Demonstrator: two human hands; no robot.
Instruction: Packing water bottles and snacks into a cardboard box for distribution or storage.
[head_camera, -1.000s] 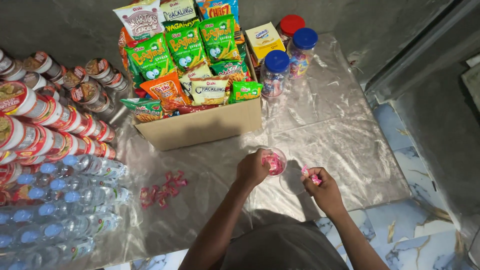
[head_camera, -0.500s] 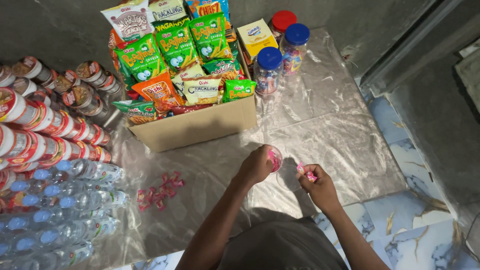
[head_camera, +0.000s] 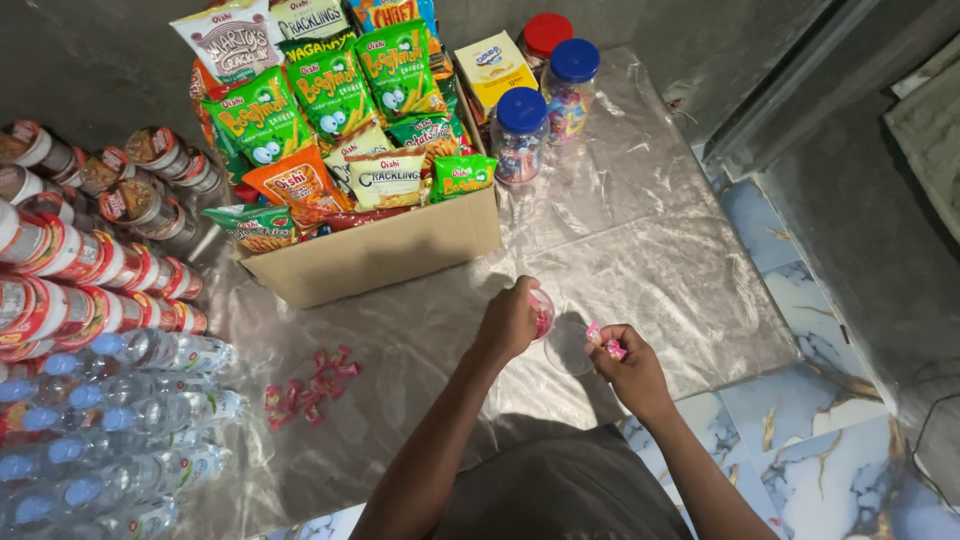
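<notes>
The left hand (head_camera: 508, 322) grips a small clear jar (head_camera: 543, 316) showing pink wrapped sweets inside; just right, the right hand (head_camera: 628, 366) pinches pink-wrapped candies (head_camera: 604, 340).

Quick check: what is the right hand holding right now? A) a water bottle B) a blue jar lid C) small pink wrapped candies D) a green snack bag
C: the right hand pinches pink wrapped candies at its fingertips, beside the left hand.
</notes>
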